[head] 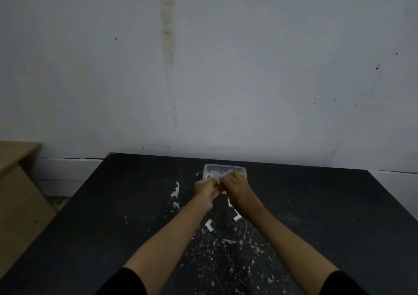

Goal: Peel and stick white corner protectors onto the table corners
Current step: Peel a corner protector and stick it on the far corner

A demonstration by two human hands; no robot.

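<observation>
Two hands [206, 189] [236, 189], one container [224, 167], one table [101, 215].

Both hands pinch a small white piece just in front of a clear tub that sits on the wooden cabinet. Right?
No. The head view shows the clear tub on the black table, not on the wooden cabinet at left. The left hand and right hand do pinch a small white piece just in front of it.
</observation>
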